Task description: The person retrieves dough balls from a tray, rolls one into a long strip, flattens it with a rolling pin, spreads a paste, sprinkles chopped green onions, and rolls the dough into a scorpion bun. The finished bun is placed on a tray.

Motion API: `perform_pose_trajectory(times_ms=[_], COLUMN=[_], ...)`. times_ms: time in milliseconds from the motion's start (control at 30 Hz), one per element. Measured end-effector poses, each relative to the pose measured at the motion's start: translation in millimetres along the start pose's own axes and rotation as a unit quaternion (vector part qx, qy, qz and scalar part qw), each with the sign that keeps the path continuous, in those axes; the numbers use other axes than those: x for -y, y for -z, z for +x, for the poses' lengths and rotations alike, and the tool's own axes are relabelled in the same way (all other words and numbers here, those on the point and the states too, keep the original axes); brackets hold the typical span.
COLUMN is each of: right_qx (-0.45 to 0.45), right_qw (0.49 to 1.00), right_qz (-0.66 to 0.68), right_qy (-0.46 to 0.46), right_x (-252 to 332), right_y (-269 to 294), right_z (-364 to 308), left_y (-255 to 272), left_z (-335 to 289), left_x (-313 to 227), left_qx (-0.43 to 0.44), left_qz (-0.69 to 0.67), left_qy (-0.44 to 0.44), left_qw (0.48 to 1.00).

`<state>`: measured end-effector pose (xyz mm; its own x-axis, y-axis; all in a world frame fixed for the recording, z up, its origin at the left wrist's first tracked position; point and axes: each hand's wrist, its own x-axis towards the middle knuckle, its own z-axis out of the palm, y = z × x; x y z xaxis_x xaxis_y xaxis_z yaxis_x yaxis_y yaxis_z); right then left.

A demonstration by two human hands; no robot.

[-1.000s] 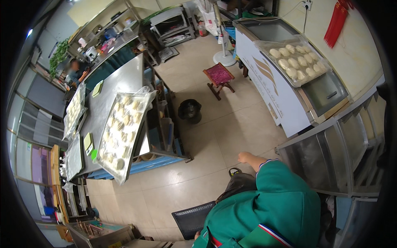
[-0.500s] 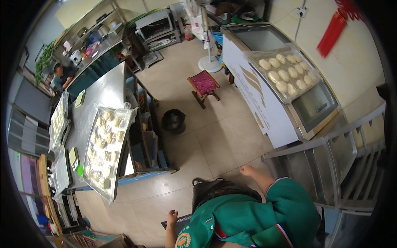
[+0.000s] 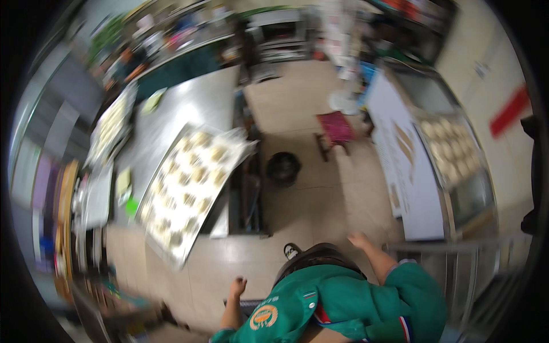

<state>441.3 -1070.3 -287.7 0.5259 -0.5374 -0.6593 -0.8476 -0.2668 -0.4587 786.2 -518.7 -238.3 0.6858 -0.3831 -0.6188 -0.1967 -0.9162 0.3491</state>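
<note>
My left hand (image 3: 237, 286) hangs low at my side, fingers curled in, with nothing visible in it. On the other side my right hand (image 3: 359, 240) is held out over the floor, its fingers loosely curled and slightly blurred; no object shows in it. Neither hand touches anything. Nearest to the left hand is a metal tray of pale dough pieces (image 3: 182, 194), partly wrapped in clear plastic, jutting over the near edge of the steel table (image 3: 220, 91). Close by the right hand stands a metal rack (image 3: 457, 257).
Another plastic-covered tray (image 3: 111, 127) lies at the table's far left. A tray of dough pieces (image 3: 449, 150) rests on a white chest freezer (image 3: 403, 166) at right. A black bucket (image 3: 283, 168) and a stool with a purple seat (image 3: 336, 127) stand on the floor. Another person (image 3: 123, 66) is at back left.
The view has swung left, so the table, trays, stool and freezer sit farther right in the picture, now blurred. A shoe shows more plainly ahead of me. Both hands stay away from objects.
</note>
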Motion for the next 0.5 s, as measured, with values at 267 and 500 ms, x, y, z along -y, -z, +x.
perform_pose_trajectory(times_ms=[267, 500], right_qx=[-0.082, -0.024], right_qw=[0.987, 0.999], right_qz=[0.096, -0.025], right_qy=[0.098, 0.011], right_x=[127, -11], right_y=[40, 14], right_z=[25, 50], left_y=[19, 40], left_z=[47, 103], left_x=[-12, -118], left_qx=[0.087, 0.083], left_qz=[0.064, 0.059], left_qy=[-0.051, -0.072], left_qw=[0.993, 0.992])
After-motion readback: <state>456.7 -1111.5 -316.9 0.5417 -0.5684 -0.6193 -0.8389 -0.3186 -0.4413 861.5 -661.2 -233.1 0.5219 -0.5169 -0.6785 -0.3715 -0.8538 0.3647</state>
